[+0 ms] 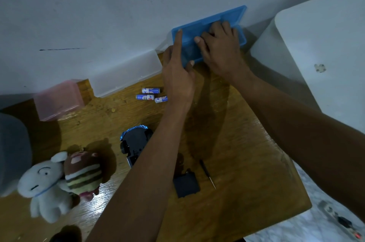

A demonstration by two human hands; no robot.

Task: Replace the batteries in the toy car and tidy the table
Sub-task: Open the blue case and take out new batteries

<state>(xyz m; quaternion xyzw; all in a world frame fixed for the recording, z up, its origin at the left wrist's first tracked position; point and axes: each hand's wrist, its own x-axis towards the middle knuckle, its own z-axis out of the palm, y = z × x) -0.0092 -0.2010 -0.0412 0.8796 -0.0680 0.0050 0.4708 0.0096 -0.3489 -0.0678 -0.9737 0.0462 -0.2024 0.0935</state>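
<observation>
While both hands work at the blue box [233, 17] in the upper right of the frame, the wooden table [237, 143] carries a job I judge about half done. The toy car [135, 143] lies belly-up at lower centre with its compartment open, partly hidden by the left forearm; its dark cover [186, 183] rests apart, lower right of it, with the screwdriver [207, 173] just beside. Three batteries [151, 95] lie loose at centre; old or new, I cannot tell. Fitting cells, refitting the cover and tidying seem left.

Against the wall, the blue box is open, its contents hidden under the hands. The clear box [126, 72] and pink box [59, 99], upper left, are shut, contents not discernible.

The left hand [177, 75] steadies the box's near edge, forefinger extended along its side, thumb at the front corner. The right hand [219, 48] reaches inside with fingers curled; whether it pinches anything I cannot tell.
</observation>
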